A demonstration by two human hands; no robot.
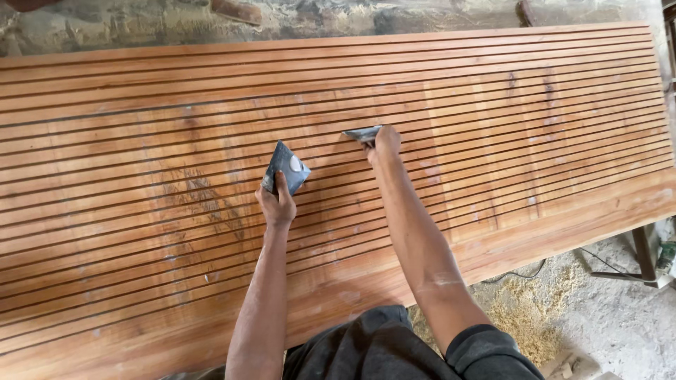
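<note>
Head view: a large grooved wooden panel lies flat, filling most of the frame, its long parallel grooves running left to right. Left hand is closed around the lower edge of a dark flat board, thumb on top, with a pale dab of filler on its face; the board is tilted up off the wood. Right hand pinches a small putty knife, fingers shut on its handle, blade tip laid against a groove near the panel's middle.

Step in hand, by my reading: working filler into the grooves, one spot at a time. The next stroke seems to call for keeping the blade flat along the groove line and the board close for reloading.

Around: pale filler smears dot the slats to the right and lower left. Sawdust lies on the floor at lower right, with a thin cable beside it. Nothing sits on the panel near either hand
</note>
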